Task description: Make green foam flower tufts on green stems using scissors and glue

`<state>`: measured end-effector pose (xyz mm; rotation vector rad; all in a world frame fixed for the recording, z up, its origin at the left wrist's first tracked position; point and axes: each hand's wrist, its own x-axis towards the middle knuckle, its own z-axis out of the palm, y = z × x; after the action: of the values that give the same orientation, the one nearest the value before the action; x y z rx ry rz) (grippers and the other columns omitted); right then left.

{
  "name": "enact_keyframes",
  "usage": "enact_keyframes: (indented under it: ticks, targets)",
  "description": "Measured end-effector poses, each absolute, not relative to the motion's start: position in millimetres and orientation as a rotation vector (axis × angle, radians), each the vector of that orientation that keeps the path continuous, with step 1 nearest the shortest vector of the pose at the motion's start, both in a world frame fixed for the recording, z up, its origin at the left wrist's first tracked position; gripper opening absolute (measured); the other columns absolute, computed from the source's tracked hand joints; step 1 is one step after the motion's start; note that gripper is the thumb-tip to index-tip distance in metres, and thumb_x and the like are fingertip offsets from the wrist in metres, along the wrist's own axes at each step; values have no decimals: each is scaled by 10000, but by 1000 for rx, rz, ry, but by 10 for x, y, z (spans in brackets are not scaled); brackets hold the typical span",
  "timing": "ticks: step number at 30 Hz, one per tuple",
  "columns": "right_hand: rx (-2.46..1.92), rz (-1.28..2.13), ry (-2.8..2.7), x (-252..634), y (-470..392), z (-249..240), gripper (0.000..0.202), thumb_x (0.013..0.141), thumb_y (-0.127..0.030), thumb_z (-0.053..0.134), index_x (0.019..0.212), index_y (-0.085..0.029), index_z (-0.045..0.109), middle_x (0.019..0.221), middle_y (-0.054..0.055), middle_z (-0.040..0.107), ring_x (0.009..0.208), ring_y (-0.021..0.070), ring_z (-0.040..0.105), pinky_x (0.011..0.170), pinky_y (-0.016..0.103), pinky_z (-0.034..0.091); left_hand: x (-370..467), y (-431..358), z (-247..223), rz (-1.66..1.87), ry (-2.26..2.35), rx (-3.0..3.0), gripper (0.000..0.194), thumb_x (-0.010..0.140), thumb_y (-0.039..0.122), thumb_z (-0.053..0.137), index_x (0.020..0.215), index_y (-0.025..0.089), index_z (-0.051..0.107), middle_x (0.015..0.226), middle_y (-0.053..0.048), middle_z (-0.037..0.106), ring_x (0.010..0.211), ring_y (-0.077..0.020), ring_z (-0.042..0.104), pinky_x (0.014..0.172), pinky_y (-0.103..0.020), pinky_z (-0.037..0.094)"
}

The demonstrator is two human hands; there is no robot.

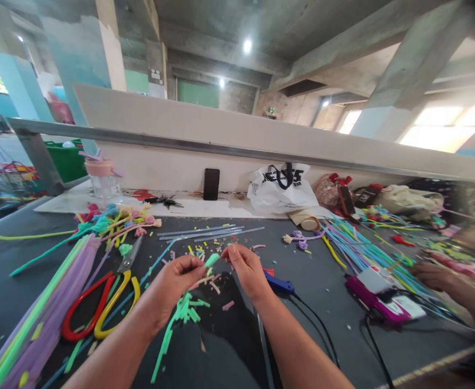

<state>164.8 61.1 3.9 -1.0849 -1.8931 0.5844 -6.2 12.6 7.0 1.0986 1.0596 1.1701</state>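
I pinch the light, soft green straw piece (pixel 212 261) between my left hand (pixel 178 281) and right hand (pixel 246 270), fingertips closed at its ends.

Two hands meet at frame centre: left hand (pixel 176 281), right hand (pixel 247 270), a short straw piece (pixel 212 260) between them. Scissors (pixel 99 302) lower left, straw bundle (pixel 30 319) far left. Glue gun (pixel 280 284) just right of the right hand. Phone (pixel 211 184) and bag (pixel 281 186) behind, against the wall.
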Motion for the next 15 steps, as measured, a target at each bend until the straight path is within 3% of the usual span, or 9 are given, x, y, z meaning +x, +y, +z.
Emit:
enact_keyframes:
  ticks: [2,5,7,11,15]
  targets:
    - [-1128,560,-1925,1659,653,3,342,898,-358,365,701,-187,586,628,0,530,621,137,488,573,236,358,-155,124,123,1183,995,962,221,675,321,695,733,141,581,678,24,581,536,-49,462,504,-155,363]
    - [-1157,567,-2056,1643,678,-54,188,804,-239,524,644,-190,608,594,-14,553,587,132,489,553,230,338,-315,113,199,1167,862,840,183,697,260,694,726,133,564,685,20,585,411,9,312,372,-113,218]
    - [-1133,598,-2166,1614,652,-73,116,742,-153,574,650,-191,634,607,-17,583,579,127,501,551,224,342,-398,98,244,1128,773,812,155,722,231,676,712,127,562,690,7,584,399,15,298,343,-106,160]
    - [-977,686,-2389,1533,511,-46,146,714,-92,588,731,-211,670,708,-13,643,662,134,565,621,218,393,-456,73,308,1056,666,816,127,768,206,631,700,122,565,673,-12,595,370,13,332,307,-103,158]
    - [-812,755,-2563,1470,388,-25,170,663,-86,646,733,-238,673,771,-34,674,729,134,598,679,208,408,-420,79,306,1053,616,816,73,762,176,639,765,111,605,624,-10,605,368,13,403,338,-88,266]
